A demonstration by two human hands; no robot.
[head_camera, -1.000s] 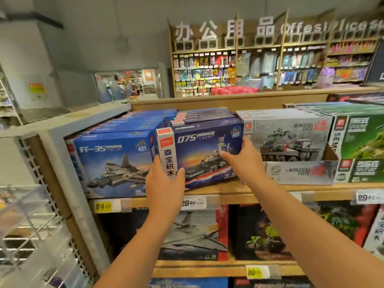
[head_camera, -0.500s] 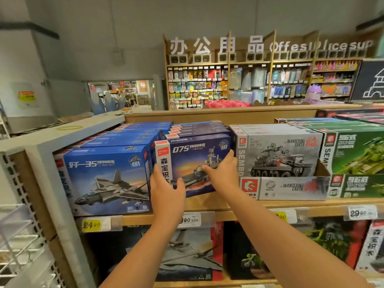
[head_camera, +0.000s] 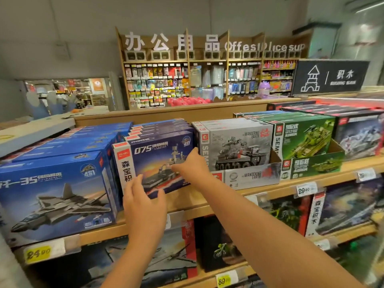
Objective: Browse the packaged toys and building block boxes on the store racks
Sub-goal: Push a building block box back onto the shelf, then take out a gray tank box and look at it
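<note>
From the head camera, the person is standing at a wooden shelf stacked with building block boxes, and both hands are reaching to the dark blue ship box at the front of its row. That box is sitting upright on the shelf, its picture side facing the aisle and its long axis running left to right, set slightly farther back than the blue jet box just beside it on the left. On its right a grey tank box is standing in a cardboard display tray, with a green tank box farther right.

The left hand is hovering in front of the box's lower left corner with its grip wide, fingers spread and straight; whether the fingertips are touching the cardboard I cannot tell. The right hand is lying against the right part of the box face, near the edge that meets the grey tank box, fingers extended and pointing left, holding nothing.

The box is lying just beyond both hands, between them, so the hands are bracketing its long axis. The right hand looks the nearer and probably in contact. Judging by this, the step in hand is either seating the box in its row or letting go of it.

Yellow price tags are hanging along the shelf edge, and more boxes are filling the rack below.
</note>
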